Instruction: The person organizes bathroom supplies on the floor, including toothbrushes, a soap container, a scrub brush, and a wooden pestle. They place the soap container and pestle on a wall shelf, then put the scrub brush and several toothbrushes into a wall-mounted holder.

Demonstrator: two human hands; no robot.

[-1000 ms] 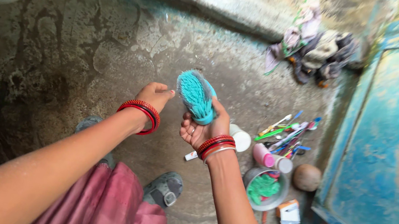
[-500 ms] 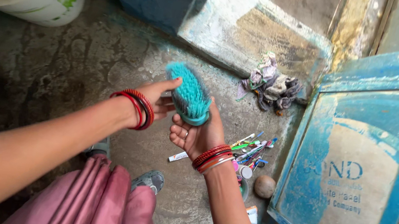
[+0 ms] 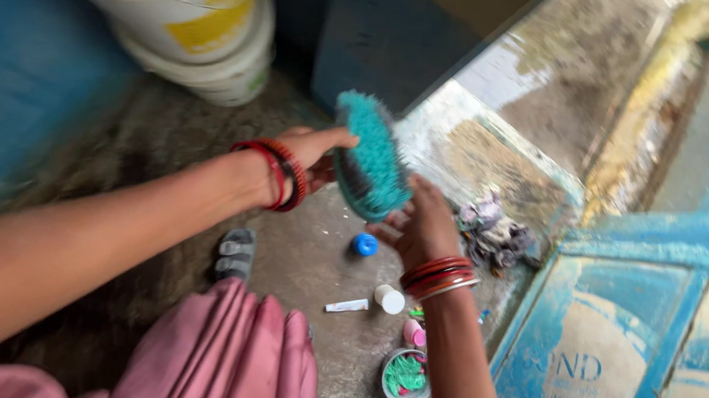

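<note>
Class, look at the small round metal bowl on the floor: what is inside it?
Inside the bowl lies a green scrubber, bunched up and filling most of it. Whatever lies beneath the scrubber is covered, so the bowl's bottom cannot be seen.
</note>
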